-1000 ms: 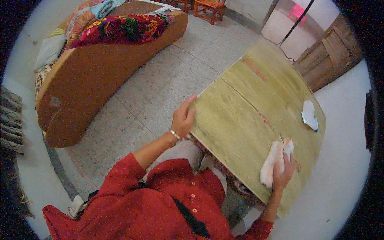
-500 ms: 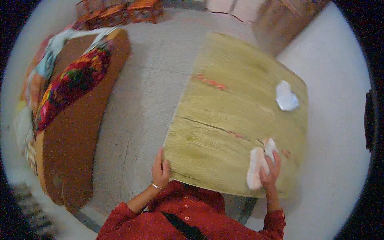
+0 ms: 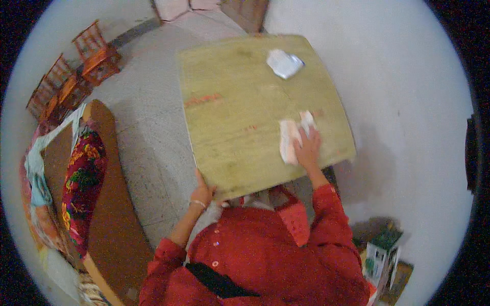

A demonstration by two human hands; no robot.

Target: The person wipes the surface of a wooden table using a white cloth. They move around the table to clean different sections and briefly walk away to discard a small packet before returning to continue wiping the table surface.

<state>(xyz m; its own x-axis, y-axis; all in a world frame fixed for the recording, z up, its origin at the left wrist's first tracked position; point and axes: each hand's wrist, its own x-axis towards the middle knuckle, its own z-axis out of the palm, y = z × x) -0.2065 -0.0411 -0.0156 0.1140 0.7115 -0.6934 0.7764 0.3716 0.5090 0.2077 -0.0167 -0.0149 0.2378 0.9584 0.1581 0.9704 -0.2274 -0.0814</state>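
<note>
A yellow-green wooden table (image 3: 240,107) with rounded sides stands in front of me. At its near left corner my left hand (image 3: 203,194) grips the edge, one finger stretched up along the side. My right hand (image 3: 309,148) lies on the table's right half, pressing a crumpled white and pale pink cloth (image 3: 289,140) against the surface. Part of the cloth pokes out beyond the fingertips, and the palm hides some of it. Farther back on the tabletop is a white and bluish crumpled packet or cloth (image 3: 285,64), blurred.
At left stands a brown padded piece of furniture (image 3: 120,204) draped with a bright floral cloth (image 3: 84,178) and other fabrics. Wooden chairs (image 3: 99,61) line the far left wall. A white wall (image 3: 403,102) runs along the right. A green and white box (image 3: 380,255) sits low at right.
My view has turned right, so the table appears farther left and higher. My right hand stays on the cloth, and my left hand stays at the table corner.
</note>
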